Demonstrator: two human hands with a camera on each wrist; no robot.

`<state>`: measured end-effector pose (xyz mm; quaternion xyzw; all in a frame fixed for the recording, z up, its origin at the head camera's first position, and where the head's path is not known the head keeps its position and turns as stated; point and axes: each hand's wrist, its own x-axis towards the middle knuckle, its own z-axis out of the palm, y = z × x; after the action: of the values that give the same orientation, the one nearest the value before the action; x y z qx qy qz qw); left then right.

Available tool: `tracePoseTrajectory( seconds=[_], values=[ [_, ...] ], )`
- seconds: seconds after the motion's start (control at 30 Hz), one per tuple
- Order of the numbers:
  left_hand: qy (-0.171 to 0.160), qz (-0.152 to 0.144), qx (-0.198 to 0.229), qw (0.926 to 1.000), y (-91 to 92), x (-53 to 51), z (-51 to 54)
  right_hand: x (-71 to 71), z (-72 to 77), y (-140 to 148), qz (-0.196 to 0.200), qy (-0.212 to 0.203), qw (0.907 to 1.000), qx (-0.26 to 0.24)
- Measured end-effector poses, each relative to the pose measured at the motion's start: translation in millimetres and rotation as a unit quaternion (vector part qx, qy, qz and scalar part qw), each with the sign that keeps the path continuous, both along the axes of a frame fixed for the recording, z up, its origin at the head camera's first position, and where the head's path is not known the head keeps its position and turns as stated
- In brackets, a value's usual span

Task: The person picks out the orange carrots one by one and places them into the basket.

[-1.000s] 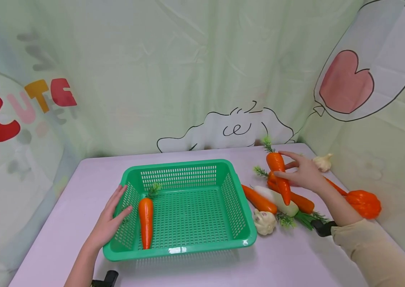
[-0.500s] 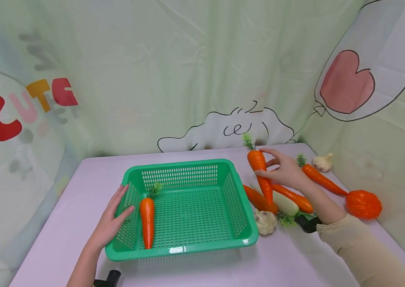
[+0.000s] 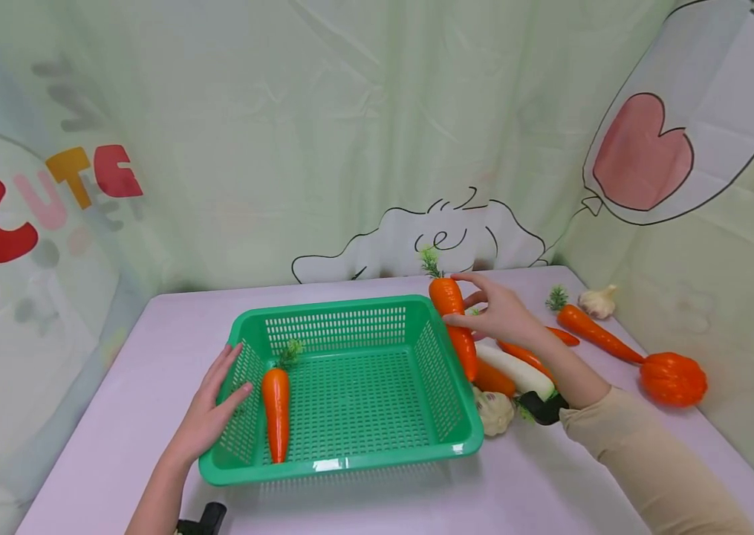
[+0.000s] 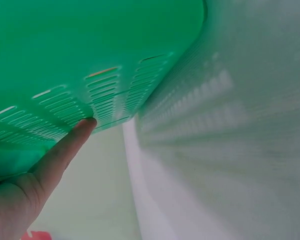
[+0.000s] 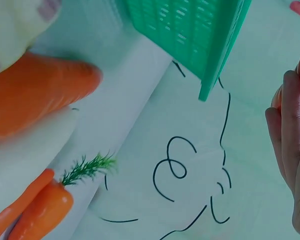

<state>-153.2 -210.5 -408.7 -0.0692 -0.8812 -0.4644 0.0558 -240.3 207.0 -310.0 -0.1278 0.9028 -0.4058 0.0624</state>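
Right hand (image 3: 500, 316) has carried a carrot (image 3: 448, 299) toward the basket (image 3: 390, 458)

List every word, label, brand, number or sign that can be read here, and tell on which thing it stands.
"CUTE": coloured letters on the left curtain.
Grey marks near it: too faint to read.
Basket and held carrot: no lettering visible.

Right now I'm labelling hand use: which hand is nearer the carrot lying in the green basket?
Left. The left hand touches the left side of the green basket, close beside the lying carrot; the right hand is by the opposite side, holding a second carrot.
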Motion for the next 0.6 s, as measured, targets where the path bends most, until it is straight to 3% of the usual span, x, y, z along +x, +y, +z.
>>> tracePoseTrajectory(
  seconds=[0.6],
  values=[
    [-0.001, 0.002, -0.001, 1.0000, 2.9, -4.8, -1.2, -10.1, 0.5, -57, 0.072, -0.039, 0.9966, -0.007]
  ],
)
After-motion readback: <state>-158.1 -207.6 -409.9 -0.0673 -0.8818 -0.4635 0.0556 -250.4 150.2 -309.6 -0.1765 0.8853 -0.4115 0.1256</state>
